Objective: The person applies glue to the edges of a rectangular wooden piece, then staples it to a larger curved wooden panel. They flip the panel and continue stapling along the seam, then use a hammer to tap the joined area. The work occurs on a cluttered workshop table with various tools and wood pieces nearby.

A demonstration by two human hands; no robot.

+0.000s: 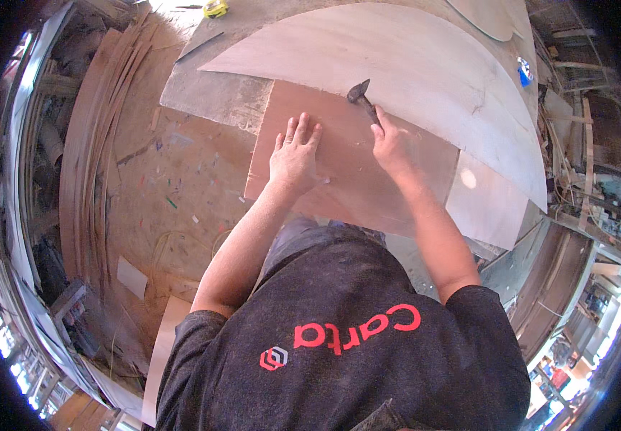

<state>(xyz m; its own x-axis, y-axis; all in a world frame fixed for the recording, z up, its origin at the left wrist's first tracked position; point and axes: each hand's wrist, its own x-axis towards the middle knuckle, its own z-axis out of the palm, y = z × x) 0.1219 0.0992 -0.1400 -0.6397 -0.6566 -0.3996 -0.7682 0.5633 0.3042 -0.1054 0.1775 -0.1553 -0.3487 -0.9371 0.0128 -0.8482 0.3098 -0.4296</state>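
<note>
at centre frame the left hand [295, 154] lies flat, fingers spread, on the reddish plywood sheet [346, 169] on the counter [203, 93]. just to its right, the right hand [389, 147] is clamped on a hammer [363, 100], handle slanting toward the upper left, head over the sheet's top edge.

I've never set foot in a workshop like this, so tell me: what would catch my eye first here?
First the two hands at the centre: the left hand lies flat on a reddish-brown plywood sheet, while the right hand grips a dark-headed hammer at the sheet's far edge. Behind them a large pale curved panel sweeps across the bench, and thin wood strips arc along the left.
</note>
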